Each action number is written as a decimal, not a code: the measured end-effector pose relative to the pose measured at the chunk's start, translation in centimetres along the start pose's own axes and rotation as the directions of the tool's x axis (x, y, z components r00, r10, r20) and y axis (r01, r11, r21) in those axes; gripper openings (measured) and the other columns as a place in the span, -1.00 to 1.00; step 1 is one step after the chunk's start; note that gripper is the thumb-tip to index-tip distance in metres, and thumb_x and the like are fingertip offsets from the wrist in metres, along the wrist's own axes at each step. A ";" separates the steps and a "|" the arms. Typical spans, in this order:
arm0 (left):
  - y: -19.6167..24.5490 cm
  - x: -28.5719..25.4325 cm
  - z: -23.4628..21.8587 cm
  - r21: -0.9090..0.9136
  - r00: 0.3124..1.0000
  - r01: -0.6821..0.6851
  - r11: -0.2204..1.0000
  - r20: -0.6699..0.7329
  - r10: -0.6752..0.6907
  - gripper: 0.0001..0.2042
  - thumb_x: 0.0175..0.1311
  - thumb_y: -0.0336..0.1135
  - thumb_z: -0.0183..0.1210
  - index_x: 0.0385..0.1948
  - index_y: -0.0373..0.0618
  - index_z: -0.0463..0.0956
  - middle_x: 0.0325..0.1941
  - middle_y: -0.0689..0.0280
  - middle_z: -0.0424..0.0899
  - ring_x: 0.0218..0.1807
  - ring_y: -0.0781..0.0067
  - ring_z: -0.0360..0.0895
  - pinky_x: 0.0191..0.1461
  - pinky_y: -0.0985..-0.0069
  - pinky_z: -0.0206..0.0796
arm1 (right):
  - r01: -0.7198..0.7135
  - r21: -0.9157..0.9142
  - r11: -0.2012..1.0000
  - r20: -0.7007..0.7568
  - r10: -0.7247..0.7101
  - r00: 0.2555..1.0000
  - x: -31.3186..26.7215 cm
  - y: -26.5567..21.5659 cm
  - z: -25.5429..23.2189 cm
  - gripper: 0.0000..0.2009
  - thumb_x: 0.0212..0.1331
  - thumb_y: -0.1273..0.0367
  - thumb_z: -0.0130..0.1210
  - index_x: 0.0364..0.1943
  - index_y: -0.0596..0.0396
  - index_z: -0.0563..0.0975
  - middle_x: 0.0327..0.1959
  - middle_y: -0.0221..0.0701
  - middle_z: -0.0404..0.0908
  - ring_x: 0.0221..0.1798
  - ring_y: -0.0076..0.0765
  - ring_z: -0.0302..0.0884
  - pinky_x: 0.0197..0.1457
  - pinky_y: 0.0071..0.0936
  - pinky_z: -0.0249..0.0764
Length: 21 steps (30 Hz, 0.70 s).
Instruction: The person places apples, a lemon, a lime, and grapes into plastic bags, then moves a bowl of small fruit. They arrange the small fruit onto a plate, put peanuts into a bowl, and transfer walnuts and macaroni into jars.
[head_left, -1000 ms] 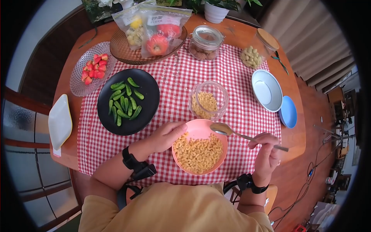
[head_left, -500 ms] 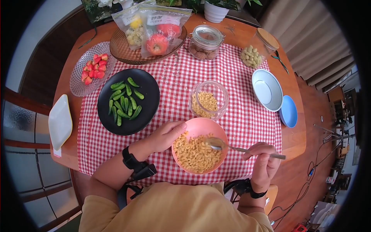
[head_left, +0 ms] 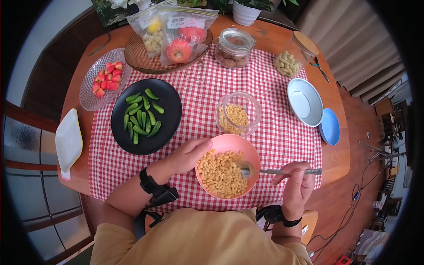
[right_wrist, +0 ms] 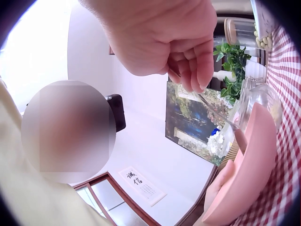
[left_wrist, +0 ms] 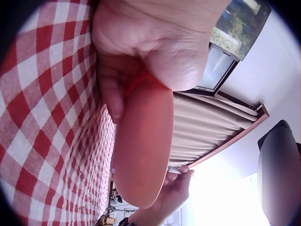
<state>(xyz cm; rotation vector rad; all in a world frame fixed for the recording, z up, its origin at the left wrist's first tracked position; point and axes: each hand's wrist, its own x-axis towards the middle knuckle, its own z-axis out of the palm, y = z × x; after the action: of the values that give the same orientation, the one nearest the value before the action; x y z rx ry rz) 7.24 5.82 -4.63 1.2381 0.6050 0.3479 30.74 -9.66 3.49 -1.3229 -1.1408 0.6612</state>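
A pink bowl (head_left: 238, 143) of small macaroni-like pieces (head_left: 221, 174) stands near the table's front edge. My left hand (head_left: 190, 157) grips its left rim, thumb over the edge; the left wrist view shows fingers under the bowl (left_wrist: 143, 146). Above the bowl's right side, my right hand (head_left: 297, 183) pinches the handle of a metal spoon (head_left: 282, 171), whose head is down among the pieces at the right. In the right wrist view the spoon (right_wrist: 218, 113) slants from the curled fingers into the bowl (right_wrist: 249, 174). Just behind the bowl is a clear round container (head_left: 238, 117) with similar pieces.
A black plate (head_left: 165, 119) of small green cucumbers and a glass bowl (head_left: 86, 90) of red fruit are at left. Farther back stand a brown basket (head_left: 137, 59) with bagged fruit and jars (head_left: 234, 46). A white bowl (head_left: 304, 101) and blue bowl (head_left: 329, 126) are at right.
The spoon's head has gone from above the bowl's upper right down into the pieces, and my right hand has shifted slightly left. My left hand keeps its grip on the rim.
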 end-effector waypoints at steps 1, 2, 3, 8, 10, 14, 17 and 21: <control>0.0 0.0 -0.1 0.016 1.000 -0.003 1.000 0.003 0.003 -0.56 0.50 -0.04 -0.22 -0.08 -0.28 0.47 -0.18 0.28 0.61 -0.13 0.59 0.51 -0.03 0.55 0.35 | -0.001 0.000 1.000 0.000 0.001 1.000 0.1 0.2 -0.1 -0.71 0.43 0.29 -0.16 -0.35 0.22 0.45 -0.52 -0.31 0.55 -0.51 -0.50 0.50 -0.45 -0.56 0.42; -0.1 0.0 -0.1 0.032 1.000 -0.007 0.999 0.006 0.007 -0.56 0.50 -0.03 -0.21 -0.08 -0.28 0.47 -0.18 0.28 0.61 -0.13 0.59 0.51 -0.02 0.56 0.35 | 0.051 0.018 0.999 -0.029 -0.050 0.998 0.4 0.4 -0.3 -0.72 0.43 0.28 -0.18 -0.31 0.21 0.45 -0.51 -0.31 0.55 -0.51 -0.51 0.49 -0.44 -0.57 0.42; -0.1 0.0 0.0 0.031 1.000 -0.007 0.999 0.005 0.006 -0.56 0.50 -0.03 -0.21 -0.08 -0.28 0.47 -0.18 0.28 0.61 -0.13 0.59 0.51 -0.02 0.56 0.35 | 0.103 0.034 0.994 -0.059 -0.101 0.993 0.6 0.6 -0.5 -0.72 0.44 0.26 -0.19 -0.28 0.20 0.44 -0.50 -0.31 0.55 -0.51 -0.52 0.49 -0.43 -0.58 0.43; 0.1 0.0 0.1 0.027 1.000 -0.002 1.000 -0.012 0.003 -0.56 0.50 -0.04 -0.21 -0.08 -0.28 0.47 -0.18 0.29 0.61 -0.13 0.60 0.51 -0.03 0.56 0.35 | 0.105 -0.141 0.984 -0.042 -0.112 0.993 1.0 1.8 -0.7 -0.70 0.46 0.23 -0.22 -0.28 0.19 0.42 -0.50 -0.32 0.55 -0.51 -0.52 0.48 -0.41 -0.58 0.43; 0.0 0.0 0.1 0.020 1.000 -0.004 1.000 -0.004 0.004 -0.56 0.51 -0.05 -0.22 -0.07 -0.28 0.47 -0.17 0.29 0.61 -0.12 0.61 0.51 -0.03 0.57 0.35 | 0.064 -0.077 0.995 -0.037 -0.067 0.997 1.2 2.9 -0.5 -0.69 0.46 0.22 -0.23 -0.28 0.18 0.41 -0.51 -0.32 0.55 -0.51 -0.51 0.48 -0.42 -0.59 0.43; 0.3 -0.1 0.3 -0.050 1.000 -0.002 0.999 -0.010 0.002 -0.58 0.51 -0.08 -0.23 -0.06 -0.29 0.45 -0.18 0.31 0.61 -0.14 0.64 0.51 -0.04 0.59 0.35 | -0.201 0.322 0.925 -0.026 0.221 0.975 1.3 5.5 0.3 -0.70 0.46 0.19 -0.23 -0.27 0.13 0.40 -0.50 -0.32 0.56 -0.54 -0.52 0.49 -0.46 -0.64 0.45; 0.6 -0.1 0.3 -0.032 1.000 0.002 0.999 -0.006 -0.002 -0.59 0.52 -0.09 -0.23 -0.06 -0.29 0.45 -0.18 0.32 0.61 -0.15 0.65 0.51 -0.05 0.60 0.35 | -0.290 0.474 0.832 0.004 0.327 0.945 1.3 5.8 1.1 -0.71 0.46 0.20 -0.24 -0.29 0.10 0.41 -0.52 -0.33 0.56 -0.57 -0.54 0.48 -0.50 -0.66 0.43; 0.2 0.0 0.1 -0.026 1.000 -0.008 1.000 0.002 0.008 -0.59 0.52 -0.09 -0.23 -0.06 -0.29 0.45 -0.18 0.32 0.61 -0.14 0.65 0.51 -0.04 0.60 0.36 | -0.277 0.489 0.827 -0.058 0.347 0.936 1.7 5.8 0.8 -0.71 0.47 0.20 -0.24 -0.30 0.09 0.41 -0.56 -0.34 0.56 -0.60 -0.54 0.47 -0.51 -0.66 0.42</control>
<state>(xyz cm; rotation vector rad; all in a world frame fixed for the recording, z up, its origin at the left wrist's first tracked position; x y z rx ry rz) 7.32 5.76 -4.42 1.2158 0.5920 0.3601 31.91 -6.74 -1.68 -1.1126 -0.5854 0.9981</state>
